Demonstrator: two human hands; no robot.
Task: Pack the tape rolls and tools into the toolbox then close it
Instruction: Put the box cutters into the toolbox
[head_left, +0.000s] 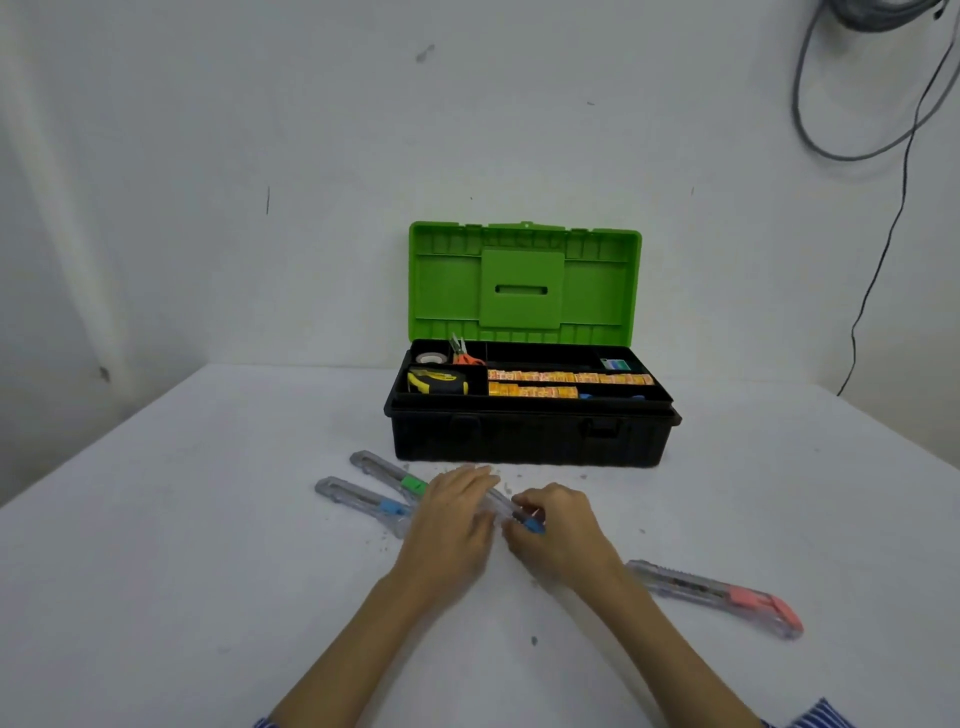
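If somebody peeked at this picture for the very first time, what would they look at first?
Probably the bright green lid standing open at the back of the table, over a black toolbox with a yellow tape measure inside. Next, the two hands in front: the left hand and right hand meet over a clear utility knife. A pink knife lies off to the right.

Count of items on the bench and in the toolbox.
Four utility knives are seen on the bench (156, 519): one green-slider knife (387, 473), two blue-slider knives (363, 503) (527, 521) and one pink-slider knife (717, 597). One toolbox (530, 431) is shown, in which one tape measure (438, 382), one tape roll (431, 358) and one pair of scissors (464, 353) are counted.
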